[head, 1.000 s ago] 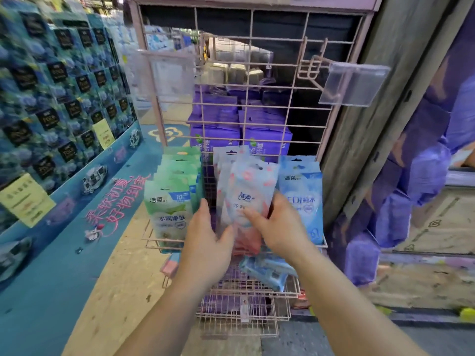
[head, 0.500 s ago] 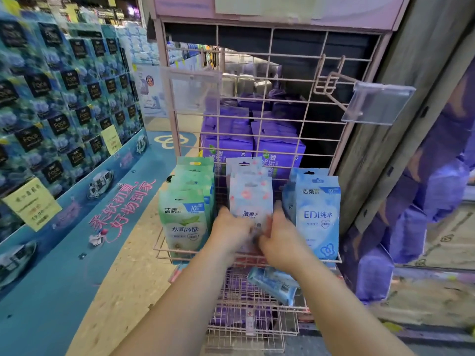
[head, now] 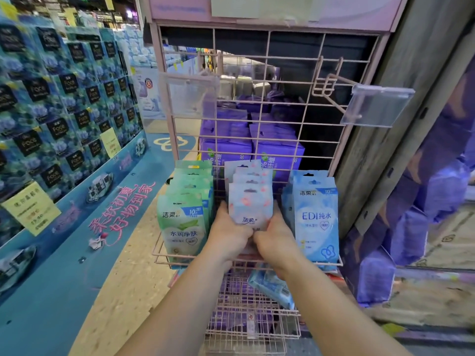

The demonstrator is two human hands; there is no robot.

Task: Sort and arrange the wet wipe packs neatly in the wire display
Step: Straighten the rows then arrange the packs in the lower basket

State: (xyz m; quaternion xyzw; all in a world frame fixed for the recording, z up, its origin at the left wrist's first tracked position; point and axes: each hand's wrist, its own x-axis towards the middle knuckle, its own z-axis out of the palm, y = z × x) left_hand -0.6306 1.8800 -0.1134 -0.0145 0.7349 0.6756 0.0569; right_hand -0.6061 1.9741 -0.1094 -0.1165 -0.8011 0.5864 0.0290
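A pink wire display (head: pixel 282 140) carries a shelf basket with three upright rows of wet wipe packs. Green packs (head: pixel 183 222) stand on the left, pink-patterned packs (head: pixel 250 201) in the middle, blue packs (head: pixel 317 217) on the right. My left hand (head: pixel 228 236) and my right hand (head: pixel 276 235) both grip the lower part of the front pink-patterned pack, which stands upright at the head of the middle row. My thumbs meet over its bottom edge. A loose blue pack (head: pixel 272 286) lies tilted in the lower wire basket (head: pixel 257 327).
Two clear price-tag holders (head: pixel 377 105) stick out from the grid on hooks. Purple boxes (head: pixel 257 147) sit behind the grid. A blue tissue stack wall (head: pixel 59 111) fills the left, a wooden panel (head: pixel 411 98) the right.
Both hands brought the pink-patterned pack down from a raised, tilted position and set it upright in the middle row. The camera view moved closer to the display.
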